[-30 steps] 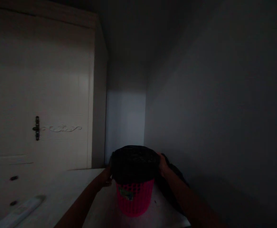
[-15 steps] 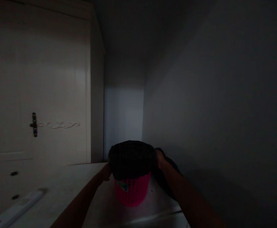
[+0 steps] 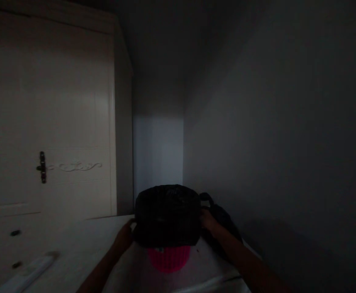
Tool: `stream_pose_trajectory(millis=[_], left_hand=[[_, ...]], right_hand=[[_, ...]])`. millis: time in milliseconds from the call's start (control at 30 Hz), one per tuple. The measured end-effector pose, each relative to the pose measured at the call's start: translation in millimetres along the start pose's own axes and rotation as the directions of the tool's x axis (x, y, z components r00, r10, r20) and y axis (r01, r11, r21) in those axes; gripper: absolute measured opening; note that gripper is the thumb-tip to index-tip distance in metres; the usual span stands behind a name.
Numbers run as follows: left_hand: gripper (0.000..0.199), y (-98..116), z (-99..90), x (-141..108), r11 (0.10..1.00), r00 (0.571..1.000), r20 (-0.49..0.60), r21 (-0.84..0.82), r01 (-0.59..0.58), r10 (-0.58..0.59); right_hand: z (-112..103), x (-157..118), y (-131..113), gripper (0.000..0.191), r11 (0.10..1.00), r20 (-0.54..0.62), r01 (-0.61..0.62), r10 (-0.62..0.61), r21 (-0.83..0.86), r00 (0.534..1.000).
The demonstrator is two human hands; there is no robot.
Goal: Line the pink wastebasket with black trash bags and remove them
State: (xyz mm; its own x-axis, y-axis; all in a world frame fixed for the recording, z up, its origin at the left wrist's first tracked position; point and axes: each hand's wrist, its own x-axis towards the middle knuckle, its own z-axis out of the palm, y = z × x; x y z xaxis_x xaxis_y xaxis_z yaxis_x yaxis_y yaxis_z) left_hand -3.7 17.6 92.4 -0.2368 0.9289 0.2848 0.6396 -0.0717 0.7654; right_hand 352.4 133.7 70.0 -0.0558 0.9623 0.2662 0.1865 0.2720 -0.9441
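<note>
A black plastic bin bag (image 3: 167, 219) lines a pink slatted wastebasket (image 3: 169, 260) standing upright on a white surface. The folded-over bag covers most of the basket's outside, so only the lower part shows pink. At the left edge of the bag, my left hand (image 3: 124, 236) is closed on the plastic. Opposite it, my right hand (image 3: 208, 221) grips the bag's right side, its fingertips partly hidden in the dark. Behind my right hand lies a dark bag-like item (image 3: 226, 221) with a loop at its top.
A white cabinet (image 3: 77, 122) with a dark handle (image 3: 42, 167) stands at the left. A grey wall (image 3: 275, 134) rises close on the right. At the lower left, a long pale object (image 3: 28, 274) lies on the white surface (image 3: 104, 232). The room is dim.
Both hands have moved down with the bag's edge, which now hangs lower and covers more of the pink basket. The view has tilted slightly.
</note>
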Motion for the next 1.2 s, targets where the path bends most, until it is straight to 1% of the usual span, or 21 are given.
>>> stream_pose_trajectory(millis=[33, 67, 100, 133, 167, 200, 267, 300, 333, 400, 467, 533, 633, 700, 767, 800, 833, 933, 1000, 1100, 1200], left_hand=[[0.04, 8, -7.7, 1, 1.0, 0.989, -0.145, 0.021, -0.015, 0.018], [0.039, 20, -14.7, 0, 0.997, 0.941, -0.333, 0.048, -0.053, 0.066], [0.041, 36, -20.0, -4, 0.987, 0.88, -0.447, 0.076, -0.139, 0.159], [0.044, 55, -23.0, -9, 0.973, 0.826, -0.515, 0.089, -0.215, 0.23], [0.045, 76, -23.3, -15, 0.947, 0.79, -0.527, 0.116, -0.298, 0.313], [0.044, 98, -20.8, -23, 0.903, 0.782, -0.454, 0.172, -0.393, 0.427], [0.044, 137, -9.2, -37, 0.773, 0.769, -0.165, 0.305, -0.556, 0.618], [0.045, 152, -1.7, -43, 0.707, 0.758, 0.007, 0.356, -0.611, 0.652], [0.045, 163, 5.8, -46, 0.676, 0.771, 0.143, 0.401, -0.619, 0.621], [0.045, 176, 17.6, -48, 0.636, 0.804, 0.325, 0.494, -0.593, 0.497], [0.045, 176, 22.4, -44, 0.594, 0.827, 0.369, 0.575, -0.562, 0.425], [0.04, 168, 20.7, -39, 0.551, 0.818, 0.339, 0.613, -0.567, 0.465], [0.036, 140, 12.9, -37, 0.553, 0.755, 0.201, 0.568, -0.609, 0.625], [0.046, 108, 9.3, -41, 0.589, 0.688, 0.011, 0.506, -0.63, 0.726], [0.048, 65, 9.9, -50, 0.679, 0.65, -0.255, 0.469, -0.565, 0.716], [0.05, 41, 12.0, -54, 0.749, 0.664, -0.366, 0.449, -0.488, 0.652], [0.052, 16, 15.4, -59, 0.804, 0.698, -0.421, 0.435, -0.405, 0.579], [0.06, -53, 30.3, -71, 0.873, 0.851, -0.372, 0.452, -0.183, 0.371], [0.062, -85, 41.0, -75, 0.854, 0.904, -0.323, 0.514, -0.08, 0.279], [0.059, -102, 50.9, -76, 0.789, 0.939, -0.196, 0.604, -0.112, 0.283], [0.051, -90, 49.8, -77, 0.755, 0.974, -0.037, 0.639, -0.15, 0.225]], right_hand=[[-7, 2, -10, 0.024, 1.0, -0.063, 0.023, -0.023, 0.011, 0.998], [-14, 5, -23, 0.03, 0.997, -0.135, 0.072, -0.068, 0.02, 0.988], [-20, 8, -39, 0.035, 0.987, -0.205, 0.157, -0.149, 0.023, 0.967], [-24, 10, -56, 0.039, 0.966, -0.222, 0.259, -0.252, 0.002, 0.942], [-25, 12, -73, 0.041, 0.93, -0.167, 0.366, -0.366, -0.031, 0.916], [-25, 12, -90, 0.042, 0.892, -0.053, 0.446, -0.45, -0.07, 0.892], [-17, 10, -116, 0.043, 0.848, 0.226, 0.506, -0.468, -0.157, 0.855], [-10, 8, -125, 0.045, 0.836, 0.336, 0.512, -0.433, -0.198, 0.837], [-4, 5, -131, 0.047, 0.826, 0.409, 0.515, -0.398, -0.231, 0.821], [6, -3, -135, 0.049, 0.801, 0.437, 0.543, -0.406, -0.253, 0.803], [12, -13, -131, 0.047, 0.783, 0.342, 0.576, -0.488, -0.235, 0.803], [12, -25, -116, 0.046, 0.791, 0.149, 0.571, -0.551, -0.221, 0.821], [10, -48, -74, 0.047, 0.848, -0.121, 0.478, -0.512, -0.23, 0.85], [10, -64, -35, 0.046, 0.887, -0.182, 0.39, -0.438, -0.246, 0.88], [10, -78, 7, 0.045, 0.907, -0.114, 0.323, -0.363, -0.271, 0.925], [10, -83, 26, 0.043, 0.903, -0.074, 0.305, -0.341, -0.303, 0.937], [9, -86, 43, 0.041, 0.894, -0.051, 0.293, -0.329, -0.339, 0.943], [6, -90, 78, 0.047, 0.853, -0.009, 0.268, -0.304, -0.447, 0.953], [5, -89, 88, 0.054, 0.82, 0.012, 0.269, -0.304, -0.505, 0.953], [6, -89, 89, 0.058, 0.765, 0.079, 0.305, -0.318, -0.567, 0.945], [7, -92, 84, 0.058, 0.727, 0.133, 0.295, -0.273, -0.62, 0.953]])
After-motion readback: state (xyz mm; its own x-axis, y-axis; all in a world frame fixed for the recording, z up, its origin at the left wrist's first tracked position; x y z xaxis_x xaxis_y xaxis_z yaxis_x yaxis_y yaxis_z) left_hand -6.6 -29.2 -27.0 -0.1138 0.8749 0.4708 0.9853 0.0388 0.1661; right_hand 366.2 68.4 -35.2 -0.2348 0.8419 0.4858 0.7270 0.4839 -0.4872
